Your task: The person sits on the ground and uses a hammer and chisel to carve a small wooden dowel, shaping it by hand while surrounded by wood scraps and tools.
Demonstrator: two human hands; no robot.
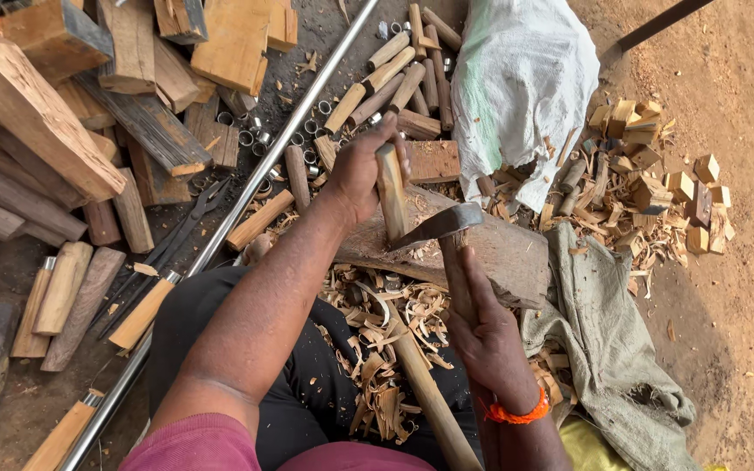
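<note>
While the wooden billet (391, 192) is held upright on the chopping block (499, 253) in the closed left grip (361, 170), the hatchet (438, 228), clasped in the right grip (482, 336), is laid against its side, so shaving seems in hand and a controlled downward stroke clear of the fingers above is called for.

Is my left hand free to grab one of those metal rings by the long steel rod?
Probably not as it stands: the left hand is wrapped around the upright wooden stick, though the metal rings lie uncovered close beside it.
</note>
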